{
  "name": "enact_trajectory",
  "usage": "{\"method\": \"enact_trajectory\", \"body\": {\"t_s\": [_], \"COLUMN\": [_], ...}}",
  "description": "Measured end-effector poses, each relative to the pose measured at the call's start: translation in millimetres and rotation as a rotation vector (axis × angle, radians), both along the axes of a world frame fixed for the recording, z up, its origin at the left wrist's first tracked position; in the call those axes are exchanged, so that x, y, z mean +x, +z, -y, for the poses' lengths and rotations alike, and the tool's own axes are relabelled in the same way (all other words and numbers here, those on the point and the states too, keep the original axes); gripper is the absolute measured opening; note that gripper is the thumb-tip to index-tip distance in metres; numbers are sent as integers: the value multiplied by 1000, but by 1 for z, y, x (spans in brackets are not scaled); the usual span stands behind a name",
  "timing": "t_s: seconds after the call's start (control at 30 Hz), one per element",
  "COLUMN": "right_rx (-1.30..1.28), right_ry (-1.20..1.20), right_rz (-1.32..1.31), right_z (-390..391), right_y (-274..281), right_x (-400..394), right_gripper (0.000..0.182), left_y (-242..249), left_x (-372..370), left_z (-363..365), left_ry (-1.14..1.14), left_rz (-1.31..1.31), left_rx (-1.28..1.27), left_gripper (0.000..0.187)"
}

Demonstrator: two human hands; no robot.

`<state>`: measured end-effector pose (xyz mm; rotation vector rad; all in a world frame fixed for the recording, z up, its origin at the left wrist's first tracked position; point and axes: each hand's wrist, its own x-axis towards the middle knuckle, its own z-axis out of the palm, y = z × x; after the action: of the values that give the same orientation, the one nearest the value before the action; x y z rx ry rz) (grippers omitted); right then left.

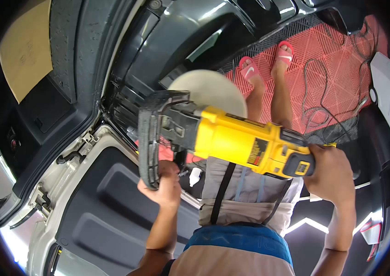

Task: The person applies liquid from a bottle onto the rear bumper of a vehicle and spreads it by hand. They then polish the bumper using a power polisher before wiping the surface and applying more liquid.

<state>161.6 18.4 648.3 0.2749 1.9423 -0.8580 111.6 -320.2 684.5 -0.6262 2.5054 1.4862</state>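
Both hands hold a yellow and black power polisher (236,140) across the front of the body. My left hand (165,184) is closed around the lower end of its black loop handle. At the polisher's rear end, my right hand (330,172) is wrapped round the black and yellow grip. A round pale pad (208,87) shows behind the tool's head, close to a dark glossy car body panel (172,41). The tool hides part of the pad.
An open car door (126,202) stands at the lower left. Brown cardboard (27,50) lies at the upper left. Cables (317,92) lie on the red floor grating (342,69) near feet in pink slides (284,53). A white bottle (195,176) is below the tool.
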Motion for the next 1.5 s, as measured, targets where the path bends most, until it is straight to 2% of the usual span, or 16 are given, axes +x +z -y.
{"method": "enact_trajectory", "body": {"t_s": [0.1, 0.2, 0.27, 0.5, 0.6, 0.67, 0.77, 0.9, 0.97, 1.0, 1.07, 1.1, 1.23, 1.3, 1.43, 1.5], "right_rx": [101, 85, 46, -110, -162, -206, -271, -290, -281, -267, -259, -250, -215, -137, -133, -202], "right_ry": [74, 33, 69, 138, 148, 157, 184, 158, 146, 139, 105, 73, 6, -30, -43, -17], "right_rz": [-10, -37, -32, 73, 150, 192, 94, 92, 98, 88, 79, 75, 157, 148, 124, 100], "right_z": [-4, 7, 19, 26, 29, 29, 26, 33, 35, 37, 31, 28, 14, 11, 19, 19], "right_y": [22, 21, 12, -5, -10, -11, -14, -16, -23, -25, -27, -28, -21, -17, -20, -24], "right_x": [-15, -13, -10, 8, 16, 16, 18, 17, 18, 19, 19, 20, 21, 22, 25, 23], "right_gripper": [32, 34, 35, 39, 41, 45, 43, 49, 55, 54, 53, 52, 50, 48, 47, 48], "left_y": [-16, -11, -3, 16, 34, 44, 48, 40, 33, 30, 25, 22, 4, -7, 2, 4], "left_x": [6, 11, 15, 39, 41, 39, 31, 12, 5, 2, -10, -14, -27, -31, -29, -23], "left_z": [-6, 3, 13, 23, 22, 20, 15, 21, 32, 32, 17, 12, -1, -1, 5, 8], "left_ry": [0, 43, 156, 139, 125, 135, 107, 23, -28, -32, -44, -46, -140, -203, -101, -88], "left_rz": [-88, -62, -6, -1, 160, 161, 139, 80, 10, 6, 87, 86, 62, -83, 17, -27], "left_rx": [168, 132, -35, -41, -147, -171, -206, -174, -53, -49, -156, -158, -86, 73, 2, 9], "left_gripper": [11, 11, 11, 13, 15, 14, 12, 23, 9, 9, 22, 22, 18, 9, 5, 6]}}
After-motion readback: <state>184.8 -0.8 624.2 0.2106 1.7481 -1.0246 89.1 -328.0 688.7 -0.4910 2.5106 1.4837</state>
